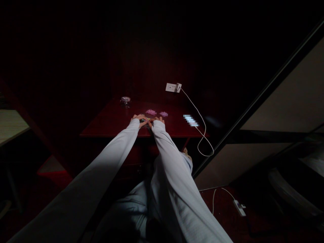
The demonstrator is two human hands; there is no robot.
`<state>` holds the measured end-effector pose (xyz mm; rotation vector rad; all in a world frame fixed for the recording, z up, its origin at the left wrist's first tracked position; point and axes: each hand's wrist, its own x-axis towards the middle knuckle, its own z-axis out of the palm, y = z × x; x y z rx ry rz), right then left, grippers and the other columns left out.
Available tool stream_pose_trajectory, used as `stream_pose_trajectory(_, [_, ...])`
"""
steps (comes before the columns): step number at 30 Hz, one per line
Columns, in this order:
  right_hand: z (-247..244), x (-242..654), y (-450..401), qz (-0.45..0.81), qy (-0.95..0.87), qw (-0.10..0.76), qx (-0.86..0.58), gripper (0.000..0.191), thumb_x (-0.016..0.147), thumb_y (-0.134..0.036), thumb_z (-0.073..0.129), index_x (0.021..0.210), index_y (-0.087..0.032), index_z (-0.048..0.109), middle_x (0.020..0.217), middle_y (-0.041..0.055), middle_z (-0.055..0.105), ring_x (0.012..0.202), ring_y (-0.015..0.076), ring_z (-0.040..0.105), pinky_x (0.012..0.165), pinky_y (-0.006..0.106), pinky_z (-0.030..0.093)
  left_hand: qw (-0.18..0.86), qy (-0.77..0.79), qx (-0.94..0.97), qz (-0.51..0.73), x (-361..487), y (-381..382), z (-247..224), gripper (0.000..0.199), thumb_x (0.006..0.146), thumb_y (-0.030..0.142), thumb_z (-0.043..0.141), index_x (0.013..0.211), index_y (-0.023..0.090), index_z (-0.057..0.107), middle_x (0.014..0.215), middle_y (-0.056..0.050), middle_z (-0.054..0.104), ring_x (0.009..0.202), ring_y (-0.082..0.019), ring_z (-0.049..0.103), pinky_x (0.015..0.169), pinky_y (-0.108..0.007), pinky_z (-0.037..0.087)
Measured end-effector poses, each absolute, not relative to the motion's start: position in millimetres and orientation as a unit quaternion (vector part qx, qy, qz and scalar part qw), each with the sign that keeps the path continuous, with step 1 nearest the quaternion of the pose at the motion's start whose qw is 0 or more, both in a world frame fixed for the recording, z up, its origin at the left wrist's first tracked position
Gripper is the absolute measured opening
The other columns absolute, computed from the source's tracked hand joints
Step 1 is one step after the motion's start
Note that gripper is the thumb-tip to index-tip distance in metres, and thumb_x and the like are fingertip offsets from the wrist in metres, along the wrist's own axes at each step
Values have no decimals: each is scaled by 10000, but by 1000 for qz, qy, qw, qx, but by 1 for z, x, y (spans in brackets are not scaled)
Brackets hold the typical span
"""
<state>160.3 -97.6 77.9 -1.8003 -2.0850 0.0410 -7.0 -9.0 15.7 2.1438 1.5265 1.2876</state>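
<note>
Close to the front edge of a dark red desk [106, 126], my left hand [139, 118] and my right hand [157, 120] nearly meet. Their fingers are bent and pinched together over a small spot with bits of yellow and green showing between them. What the fingertips hold is too small and dim to make out. Just beyond my hands lies a loose pile of pink thin strands or small bands [151, 112]. To its right is a smaller purple pile [164, 114] of the same look.
A clear lidded jar [125, 101] stands at the desk's back left. On the right lies a phone with a blurred screen [190, 120], its white cable [202, 116] looping from a wall socket [172, 87] past the desk edge. A power strip [239, 208] rests on the floor.
</note>
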Motion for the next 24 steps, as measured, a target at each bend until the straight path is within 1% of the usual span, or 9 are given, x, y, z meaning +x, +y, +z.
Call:
stream_pose_trajectory(2, [77,160,-97,13,-742,194,-642,355,1122,-405,541,1339,-265,786,1564,110,679,1564,350,462,1286,498,389,106,514,728,442,-6,-13,19,113,900,430,827,876,323,852,1151,-20,852,1152,-298,639,1090,-478,474])
stream_pose_trajectory(5, [76,160,-96,10,-745,199,-637,347,1120,-390,540,1313,-260,796,1541,115,696,1558,352,477,1287,515,398,114,516,730,434,-5,-19,26,165,934,469,788,882,328,855,1102,-32,838,1151,-288,640,1102,-468,461])
stream_pose_trajectory(8, [76,160,-97,12,-743,201,-638,345,1118,-379,538,1306,-252,797,1527,116,705,1550,347,483,1290,510,399,119,522,730,425,-4,-21,28,175,946,471,773,886,327,855,1109,-36,835,1165,-284,641,1111,-463,455])
stream_pose_trajectory(13, [78,159,-99,18,-740,199,-642,357,1125,-380,523,1335,-246,780,1528,111,703,1572,341,447,1303,486,375,115,528,724,429,-2,-15,22,165,954,439,776,868,312,838,1153,-35,839,1202,-292,637,1109,-465,455])
stream_pose_trajectory(18, [84,158,-99,28,-743,175,-645,321,1101,-427,602,1304,-276,799,1536,97,692,1549,341,459,1291,481,380,120,527,715,443,-1,-8,15,166,947,372,774,807,290,808,1158,-35,849,1184,-289,658,1107,-461,463])
stream_pose_trajectory(21, [87,159,-98,28,-747,170,-643,317,1101,-447,608,1290,-292,810,1507,87,702,1527,337,463,1282,485,380,121,517,717,452,-3,-7,15,181,952,406,763,814,298,811,1118,-37,853,1174,-281,668,1105,-452,474])
stream_pose_trajectory(24, [87,160,-97,22,-744,170,-646,326,1115,-442,579,1279,-292,818,1473,90,718,1482,337,486,1241,479,409,122,505,722,457,-6,-8,16,192,942,450,765,830,304,820,1095,-36,858,1163,-284,675,1096,-455,491])
